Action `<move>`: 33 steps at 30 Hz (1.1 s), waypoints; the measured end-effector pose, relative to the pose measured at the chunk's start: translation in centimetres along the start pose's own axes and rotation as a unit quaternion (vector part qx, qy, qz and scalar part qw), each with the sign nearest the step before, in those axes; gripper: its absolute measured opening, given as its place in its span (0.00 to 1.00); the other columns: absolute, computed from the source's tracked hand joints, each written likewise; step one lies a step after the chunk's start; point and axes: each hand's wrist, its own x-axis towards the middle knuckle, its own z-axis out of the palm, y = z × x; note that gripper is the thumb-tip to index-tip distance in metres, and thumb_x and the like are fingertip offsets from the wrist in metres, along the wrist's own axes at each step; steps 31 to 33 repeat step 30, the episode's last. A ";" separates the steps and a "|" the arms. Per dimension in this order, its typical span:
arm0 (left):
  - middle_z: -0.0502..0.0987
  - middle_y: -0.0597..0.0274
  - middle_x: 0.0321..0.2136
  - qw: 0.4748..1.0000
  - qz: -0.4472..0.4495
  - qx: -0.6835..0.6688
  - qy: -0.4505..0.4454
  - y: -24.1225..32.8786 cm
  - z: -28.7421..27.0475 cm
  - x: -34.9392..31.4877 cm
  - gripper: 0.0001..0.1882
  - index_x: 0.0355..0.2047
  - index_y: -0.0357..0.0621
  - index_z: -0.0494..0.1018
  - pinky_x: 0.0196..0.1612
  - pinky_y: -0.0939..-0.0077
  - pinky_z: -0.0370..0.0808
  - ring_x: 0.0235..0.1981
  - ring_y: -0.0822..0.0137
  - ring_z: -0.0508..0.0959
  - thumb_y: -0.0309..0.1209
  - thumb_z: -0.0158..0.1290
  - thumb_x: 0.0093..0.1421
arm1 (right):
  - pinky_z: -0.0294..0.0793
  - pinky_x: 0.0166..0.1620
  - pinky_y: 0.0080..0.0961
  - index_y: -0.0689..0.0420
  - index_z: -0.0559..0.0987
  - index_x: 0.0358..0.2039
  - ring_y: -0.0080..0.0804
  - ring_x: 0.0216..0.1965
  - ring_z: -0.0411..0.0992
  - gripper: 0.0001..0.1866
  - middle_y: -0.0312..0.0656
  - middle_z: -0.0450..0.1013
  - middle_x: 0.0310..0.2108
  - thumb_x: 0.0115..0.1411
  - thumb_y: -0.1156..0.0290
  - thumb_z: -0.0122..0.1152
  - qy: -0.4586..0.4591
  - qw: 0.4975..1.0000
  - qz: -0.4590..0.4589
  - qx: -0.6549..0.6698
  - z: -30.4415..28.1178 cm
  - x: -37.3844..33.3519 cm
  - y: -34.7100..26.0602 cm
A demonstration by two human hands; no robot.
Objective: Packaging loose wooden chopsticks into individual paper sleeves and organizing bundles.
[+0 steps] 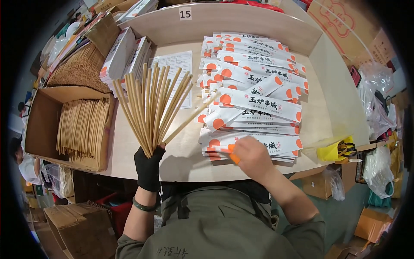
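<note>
A fanned bundle of wooden chopsticks [153, 103] rises from my left hand [148, 166], which wears a black fingerless glove and is closed around the lower ends. One chopstick leans out to the right, its tip by the pile of paper sleeves. My right hand [250, 157], with orange covers on its fingers, is over the nearest white paper chopstick sleeve [276, 144]. Its fingertips are smeared, so whether they grip the sleeve is unclear. Beyond it lies a long overlapping pile of white sleeves with orange dots [263, 103], some with chopstick ends showing at their left side.
An open cardboard box [105, 146] of chopsticks stands at the left, with another full box [77, 64] behind it. Stacked flat sleeves [118, 56] and a printed sheet [185, 64] lie farther back. Scissors [347, 150] rest by a yellow packet at the right. Raised panels [233, 19] edge the table.
</note>
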 end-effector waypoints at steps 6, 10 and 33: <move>0.73 0.68 0.20 0.995 -0.039 -0.026 -0.092 1.1 -2.2 -0.6 0.10 0.30 0.37 0.75 0.25 0.83 0.65 0.22 0.77 0.70 0.30 0.60 0.52 | 0.64 0.29 0.18 0.63 0.74 0.24 0.19 0.25 0.63 0.09 0.33 0.64 0.23 0.50 0.76 0.68 -0.009 0.920 0.302 0.249 -3.7 3.6 0.5; 0.70 0.70 0.19 0.994 -0.032 0.009 -0.099 1.5 -2.5 -0.8 0.05 0.27 0.39 0.74 0.24 0.85 0.62 0.20 0.79 0.68 0.26 0.54 0.49 | 0.62 0.29 0.15 0.63 0.76 0.24 0.14 0.24 0.61 0.09 0.29 0.65 0.23 0.50 0.76 0.69 -0.021 0.884 0.327 0.333 -5.0 4.5 0.6; 0.76 0.53 0.46 0.953 0.035 -0.257 -0.156 4.7 5.6 -0.1 0.19 0.51 0.37 0.70 0.54 0.73 0.68 0.50 0.65 0.74 0.36 0.51 0.64 | 0.69 0.36 0.36 0.57 0.77 0.32 0.39 0.34 0.70 0.12 0.41 0.71 0.31 0.46 0.69 0.62 -0.136 0.983 -0.111 -0.051 -1.5 8.6 -3.8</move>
